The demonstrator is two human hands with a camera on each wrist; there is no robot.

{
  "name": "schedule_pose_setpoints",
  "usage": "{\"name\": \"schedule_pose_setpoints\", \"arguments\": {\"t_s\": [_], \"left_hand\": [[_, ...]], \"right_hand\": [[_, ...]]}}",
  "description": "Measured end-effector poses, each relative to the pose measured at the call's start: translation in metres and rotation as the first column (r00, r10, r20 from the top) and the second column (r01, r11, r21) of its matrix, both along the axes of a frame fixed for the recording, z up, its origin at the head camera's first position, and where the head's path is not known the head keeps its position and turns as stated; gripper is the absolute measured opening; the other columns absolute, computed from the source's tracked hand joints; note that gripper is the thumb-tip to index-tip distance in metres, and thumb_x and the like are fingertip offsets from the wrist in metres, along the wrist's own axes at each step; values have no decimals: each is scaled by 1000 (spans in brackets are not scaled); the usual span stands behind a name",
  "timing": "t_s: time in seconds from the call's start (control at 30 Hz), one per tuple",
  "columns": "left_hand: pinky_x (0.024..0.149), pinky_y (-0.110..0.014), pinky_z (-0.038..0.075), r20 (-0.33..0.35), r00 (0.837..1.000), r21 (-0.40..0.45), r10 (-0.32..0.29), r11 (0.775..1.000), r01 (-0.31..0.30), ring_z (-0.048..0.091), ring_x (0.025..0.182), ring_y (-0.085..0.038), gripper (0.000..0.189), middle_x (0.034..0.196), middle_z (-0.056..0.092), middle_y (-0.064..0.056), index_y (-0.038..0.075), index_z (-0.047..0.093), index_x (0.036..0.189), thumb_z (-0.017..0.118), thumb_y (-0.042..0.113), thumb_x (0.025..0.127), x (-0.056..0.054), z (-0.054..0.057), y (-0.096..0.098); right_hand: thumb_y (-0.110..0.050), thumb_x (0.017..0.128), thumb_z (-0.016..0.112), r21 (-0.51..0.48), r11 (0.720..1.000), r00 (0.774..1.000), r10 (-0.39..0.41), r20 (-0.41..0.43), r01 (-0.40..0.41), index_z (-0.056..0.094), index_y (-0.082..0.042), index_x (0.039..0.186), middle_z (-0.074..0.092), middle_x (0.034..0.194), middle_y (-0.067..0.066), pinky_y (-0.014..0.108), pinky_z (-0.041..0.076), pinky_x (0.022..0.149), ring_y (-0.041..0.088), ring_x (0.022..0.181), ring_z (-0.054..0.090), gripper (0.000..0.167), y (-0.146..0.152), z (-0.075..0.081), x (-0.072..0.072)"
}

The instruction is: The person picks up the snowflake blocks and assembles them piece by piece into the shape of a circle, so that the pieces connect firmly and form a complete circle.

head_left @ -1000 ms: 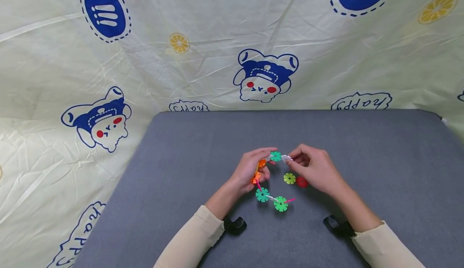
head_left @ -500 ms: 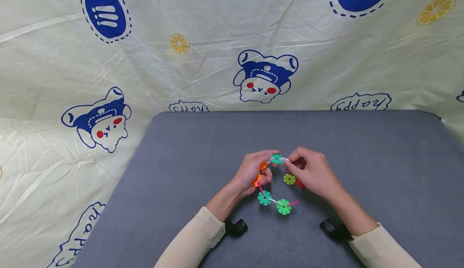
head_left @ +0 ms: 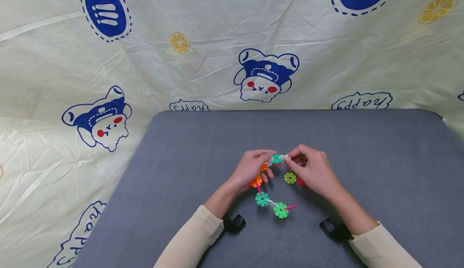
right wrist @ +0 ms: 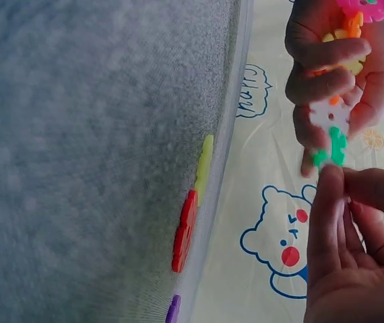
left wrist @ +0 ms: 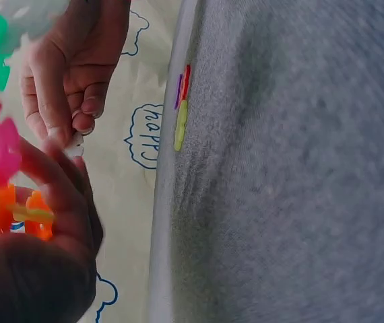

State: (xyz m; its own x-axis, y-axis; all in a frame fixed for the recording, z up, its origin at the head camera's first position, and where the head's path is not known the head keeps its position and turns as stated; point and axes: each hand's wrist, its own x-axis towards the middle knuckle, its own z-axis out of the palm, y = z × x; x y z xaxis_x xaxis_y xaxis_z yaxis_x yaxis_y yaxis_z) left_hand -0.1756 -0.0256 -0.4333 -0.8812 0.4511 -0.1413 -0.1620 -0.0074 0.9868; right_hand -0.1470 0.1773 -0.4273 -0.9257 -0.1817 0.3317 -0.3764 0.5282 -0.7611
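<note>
A curved chain of notched plastic snowflake discs is raised between both hands in the head view. My left hand [head_left: 248, 169] curls round its orange discs [head_left: 255, 180] and a yellow one [right wrist: 354, 64], seen in the right wrist view. From that grip, a teal disc [head_left: 262, 198], a green disc [head_left: 280, 210] and a pink disc [head_left: 290, 207] hang toward me. At the far end, beyond another green disc [head_left: 276, 158], my right hand [head_left: 315, 167] pinches a white disc [head_left: 284, 158] between thumb and fingers, which partly hide it.
On the grey table [head_left: 203, 139] lie a loose yellow-green disc [head_left: 290, 178] and a red disc [head_left: 301, 182], partly under the right hand in the head view. A purple disc [right wrist: 173, 309] shows in the right wrist view. A printed cloth [head_left: 210, 75] hangs behind.
Both hands keep their holds and shift only slightly. The chain's hanging end has swung a little and sits slightly nearer to me; the green disc at the far end has tilted.
</note>
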Motion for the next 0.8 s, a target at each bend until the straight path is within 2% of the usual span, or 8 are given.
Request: {"name": "schedule_pose_setpoints", "arguments": {"t_s": [0.13, 0.27, 0.4, 0.53, 0.63, 0.8], "left_hand": [[42, -21, 45, -8, 999, -30, -43, 999, 42, 48, 45, -15, 38, 102, 59, -31, 11, 56, 135, 42, 18, 101, -1, -1, 1], [42, -20, 45, -5, 1000, -32, -21, 999, 21, 46, 45, -14, 36, 97, 55, -31, 14, 61, 129, 40, 16, 100, -1, -2, 0], [41, -21, 45, 5, 1000, -21, 21, 1000, -21, 47, 45, -14, 30, 95, 55, -29, 17, 66, 121, 46, 20, 100, -2, -3, -2], [40, -23, 44, 13, 1000, 7, 24, 1000, -24, 47, 45, -14, 25, 98, 55, -30, 20, 67, 119, 52, 23, 99, -2, -3, -2], [40, -23, 44, 18, 1000, 20, 26, 999, -26, 47, 46, -13, 25, 99, 54, -33, 19, 67, 118, 54, 24, 98, -2, -2, -2], [40, -22, 44, 17, 1000, 17, 20, 1000, -20, 47, 46, -13, 26, 101, 53, -34, 16, 66, 121, 53, 23, 99, -2, -1, -2]], "right_hand": [[-11, 85, 75, 7, 999, 997, 32, 77, -32, 65, -9, 102, 67, 88, 2, 23, 54, 66, 14, 73, 66, 20, 4, 1, -1], [-12, 85, 74, 116, 991, 986, 48, 160, -67, 65, -8, 111, 64, 94, 1, 28, 53, 69, 15, 78, 61, 28, 12, 0, -5], [-14, 83, 76, 280, 947, 968, 96, 231, -160, 69, -6, 111, 61, 94, 1, 31, 47, 65, 15, 78, 54, 30, 21, -3, -7], [-11, 77, 80, 367, 899, 957, 155, 243, -239, 71, -7, 103, 57, 89, -1, 32, 44, 64, 15, 75, 52, 27, 26, -4, -6], [-7, 75, 80, 369, 892, 954, 180, 240, -261, 68, -10, 96, 55, 85, -2, 32, 44, 64, 13, 73, 52, 25, 27, -5, -7], [-3, 78, 73, 301, 912, 938, 192, 288, -280, 60, -11, 90, 56, 72, -4, 29, 44, 58, 11, 65, 53, 19, 25, -5, -9]]}}
